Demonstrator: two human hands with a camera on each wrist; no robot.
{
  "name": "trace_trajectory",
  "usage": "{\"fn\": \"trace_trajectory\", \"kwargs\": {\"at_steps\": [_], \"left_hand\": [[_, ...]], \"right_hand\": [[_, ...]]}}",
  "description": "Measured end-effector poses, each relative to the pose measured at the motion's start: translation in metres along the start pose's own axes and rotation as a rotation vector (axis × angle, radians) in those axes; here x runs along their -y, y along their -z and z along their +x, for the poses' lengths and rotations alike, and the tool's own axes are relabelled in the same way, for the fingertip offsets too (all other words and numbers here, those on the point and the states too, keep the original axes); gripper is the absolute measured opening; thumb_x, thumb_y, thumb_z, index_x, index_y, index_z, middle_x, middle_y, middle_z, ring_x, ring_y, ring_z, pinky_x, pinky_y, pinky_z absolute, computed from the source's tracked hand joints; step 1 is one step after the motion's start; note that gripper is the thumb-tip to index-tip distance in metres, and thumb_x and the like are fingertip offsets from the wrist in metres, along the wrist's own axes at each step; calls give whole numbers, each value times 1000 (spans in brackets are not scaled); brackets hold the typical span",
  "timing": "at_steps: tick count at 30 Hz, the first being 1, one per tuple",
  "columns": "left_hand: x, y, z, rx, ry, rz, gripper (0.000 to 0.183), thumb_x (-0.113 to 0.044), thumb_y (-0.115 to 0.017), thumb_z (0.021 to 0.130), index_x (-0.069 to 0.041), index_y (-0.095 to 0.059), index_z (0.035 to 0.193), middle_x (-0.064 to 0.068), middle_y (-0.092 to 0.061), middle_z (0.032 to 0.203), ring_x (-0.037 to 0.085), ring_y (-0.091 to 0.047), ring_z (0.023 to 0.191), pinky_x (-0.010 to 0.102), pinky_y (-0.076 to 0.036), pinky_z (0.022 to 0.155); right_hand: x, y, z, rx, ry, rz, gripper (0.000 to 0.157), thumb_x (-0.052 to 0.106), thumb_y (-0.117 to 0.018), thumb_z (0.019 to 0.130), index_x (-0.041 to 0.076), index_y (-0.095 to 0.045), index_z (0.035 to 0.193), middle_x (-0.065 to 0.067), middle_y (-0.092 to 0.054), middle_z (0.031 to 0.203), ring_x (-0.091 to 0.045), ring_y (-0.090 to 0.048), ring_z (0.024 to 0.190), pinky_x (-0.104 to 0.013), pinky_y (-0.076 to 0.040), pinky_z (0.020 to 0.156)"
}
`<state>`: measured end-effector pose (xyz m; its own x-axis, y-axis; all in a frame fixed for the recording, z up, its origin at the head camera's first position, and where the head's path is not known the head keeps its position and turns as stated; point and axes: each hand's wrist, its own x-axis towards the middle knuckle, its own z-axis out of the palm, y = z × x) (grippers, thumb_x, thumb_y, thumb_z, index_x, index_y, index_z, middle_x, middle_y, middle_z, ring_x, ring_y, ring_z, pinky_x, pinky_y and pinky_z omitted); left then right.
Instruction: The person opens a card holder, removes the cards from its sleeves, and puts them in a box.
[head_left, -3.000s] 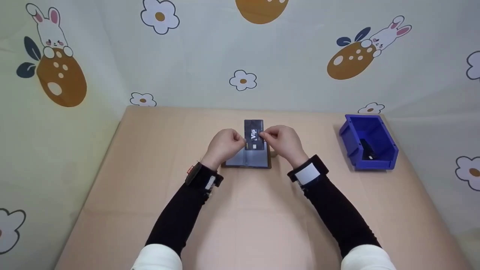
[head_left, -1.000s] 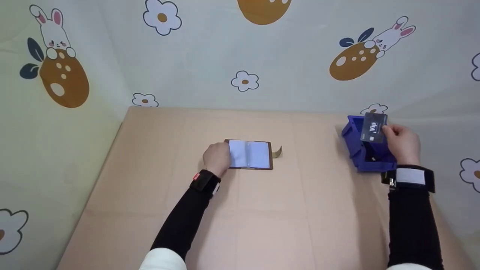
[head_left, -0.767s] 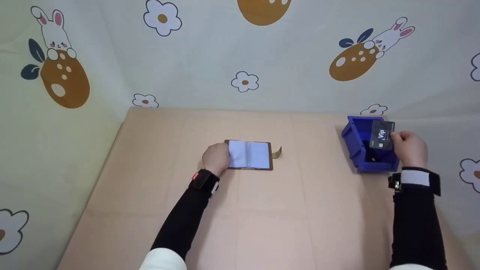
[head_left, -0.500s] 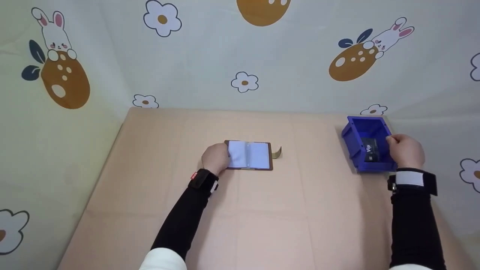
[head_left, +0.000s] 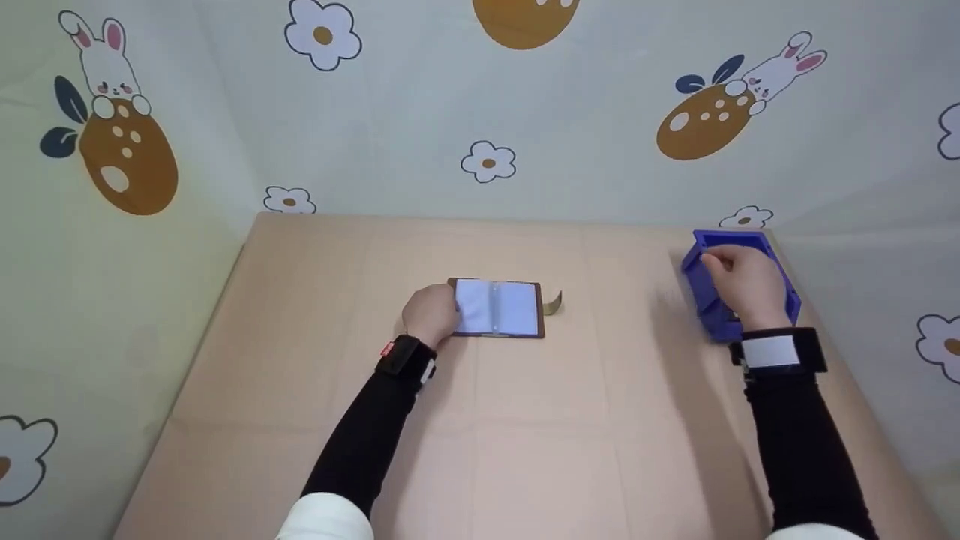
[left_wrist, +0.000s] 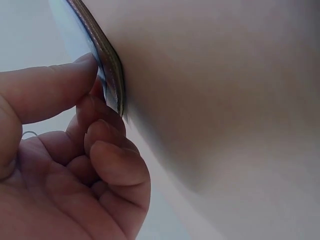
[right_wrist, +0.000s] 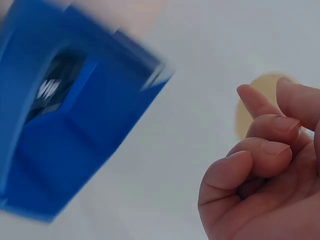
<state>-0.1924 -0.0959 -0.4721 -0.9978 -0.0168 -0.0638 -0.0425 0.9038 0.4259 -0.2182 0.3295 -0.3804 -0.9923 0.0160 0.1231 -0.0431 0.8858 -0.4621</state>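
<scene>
A small brown card holder (head_left: pixel 517 309) lies spread on the table with pale clear sleeves showing and a strap sticking out at its right. My left hand (head_left: pixel 433 315) pinches its left edge; in the left wrist view the thumb lies on the sleeve of the card holder (left_wrist: pixel 95 35) and the fingers are beneath. Over the blue bin (head_left: pixel 705 296) hovers my right hand (head_left: pixel 750 289), its fingers loosely curled with nothing between them. The right wrist view shows a dark Vip card (right_wrist: pixel 55 85) inside the bin, apart from the right hand (right_wrist: pixel 265 160).
The tan table (head_left: pixel 540 427) meets a patterned cloth backdrop (head_left: pixel 405 105) behind and at both sides. The blue bin stands at the table's back right corner, its inside mostly hidden by the right hand in the head view.
The right hand carried the Vip card from the card holder to the blue bin, let it drop inside, and has since moved left over the bin. The left hand keeps its hold on the card holder.
</scene>
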Motion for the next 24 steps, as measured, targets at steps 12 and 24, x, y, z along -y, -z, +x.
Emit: {"fn": "trace_trajectory", "kwargs": {"at_steps": [12, 24], "left_hand": [[1, 0, 0, 11, 13, -1, 23, -3, -59, 83, -10, -51, 63, 7, -62, 79, 22, -50, 68, 41, -49, 61], [-1, 2, -1, 2, 0, 14, 15, -5, -59, 85, -5, -63, 70, 11, -68, 84, 26, -61, 74, 44, -53, 65]], "right_hand": [[85, -81, -7, 117, 280, 32, 23, 19, -70, 92, 5, -75, 110, -12, -67, 96, -25, -57, 81, -42, -45, 73], [122, -149, -13, 246, 321, -8, 14, 19, -73, 89, 12, -79, 100, -3, -72, 98, -20, -62, 85, -40, -49, 79]]}}
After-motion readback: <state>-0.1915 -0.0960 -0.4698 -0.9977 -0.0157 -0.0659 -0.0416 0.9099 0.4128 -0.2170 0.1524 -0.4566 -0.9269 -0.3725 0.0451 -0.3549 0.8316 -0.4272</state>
